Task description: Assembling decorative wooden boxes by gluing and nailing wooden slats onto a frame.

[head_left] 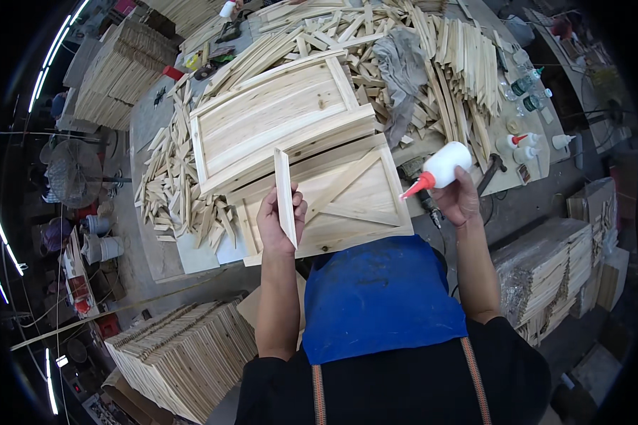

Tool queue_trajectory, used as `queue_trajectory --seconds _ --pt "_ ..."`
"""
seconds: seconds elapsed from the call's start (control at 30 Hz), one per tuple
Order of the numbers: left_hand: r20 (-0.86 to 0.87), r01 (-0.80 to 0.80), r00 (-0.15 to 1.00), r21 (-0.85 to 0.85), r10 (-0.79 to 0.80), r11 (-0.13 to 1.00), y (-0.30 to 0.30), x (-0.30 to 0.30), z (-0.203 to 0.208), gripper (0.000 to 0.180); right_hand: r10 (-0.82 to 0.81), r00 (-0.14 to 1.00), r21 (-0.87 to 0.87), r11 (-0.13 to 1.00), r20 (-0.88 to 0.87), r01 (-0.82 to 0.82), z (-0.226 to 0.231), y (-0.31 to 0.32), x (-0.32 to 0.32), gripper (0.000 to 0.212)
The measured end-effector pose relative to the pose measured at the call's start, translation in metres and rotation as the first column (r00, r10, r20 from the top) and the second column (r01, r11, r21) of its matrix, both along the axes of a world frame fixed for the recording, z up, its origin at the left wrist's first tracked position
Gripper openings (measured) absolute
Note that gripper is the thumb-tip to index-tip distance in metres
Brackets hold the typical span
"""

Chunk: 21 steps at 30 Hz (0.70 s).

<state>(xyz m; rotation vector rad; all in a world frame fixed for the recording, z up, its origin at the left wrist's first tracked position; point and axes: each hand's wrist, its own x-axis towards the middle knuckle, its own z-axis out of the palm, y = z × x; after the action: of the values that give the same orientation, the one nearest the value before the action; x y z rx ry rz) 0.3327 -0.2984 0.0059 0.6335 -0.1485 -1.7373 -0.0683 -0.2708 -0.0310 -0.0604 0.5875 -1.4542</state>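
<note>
My left hand (282,219) grips a short wooden strip (284,195), held nearly upright over a framed wooden panel (361,188) that has slanting braces on its face. In my right hand (458,198) is a white glue bottle (447,164), tilted so that its red nozzle points down to the left, beside the panel's right end. No glue shows coming from the tip. Behind the near panel lies a second framed panel (276,120), its plain boards facing up. The fingers of my left hand are partly hidden by the strip.
Loose wood offcuts (174,170) heap around the panels on the table. A grey cloth (400,78) lies on them. At right are a hammer (492,173), a power drill (429,202), more glue bottles (526,154) and clear bottles (526,83). Stacked boards (184,354) stand at lower left.
</note>
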Motion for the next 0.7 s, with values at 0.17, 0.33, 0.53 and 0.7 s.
queue_trajectory --seconds 0.17,0.33,0.53,0.7 --pt "0.057 0.113 0.992 0.043 -0.116 0.993 0.004 -0.004 0.002 0.04 0.228 0.964 -0.115 0.963 -0.138 -0.244 0.046 -0.001 0.064 0.064" --pt "0.593 0.189 0.786 0.044 -0.178 0.981 0.008 0.002 0.01 0.04 0.306 0.935 -0.08 0.943 -0.178 -0.324 0.06 0.011 0.08 0.066" --pt "0.759 0.292 0.605 0.069 -0.24 0.954 0.002 0.023 -0.003 0.032 0.306 0.924 -0.017 0.948 -0.227 -0.318 0.056 0.019 0.086 0.064" --pt "0.978 0.515 -0.179 0.0 0.107 0.857 -0.002 0.033 -0.01 0.036 0.319 0.898 0.017 0.944 -0.304 -0.33 0.057 0.024 0.094 0.063"
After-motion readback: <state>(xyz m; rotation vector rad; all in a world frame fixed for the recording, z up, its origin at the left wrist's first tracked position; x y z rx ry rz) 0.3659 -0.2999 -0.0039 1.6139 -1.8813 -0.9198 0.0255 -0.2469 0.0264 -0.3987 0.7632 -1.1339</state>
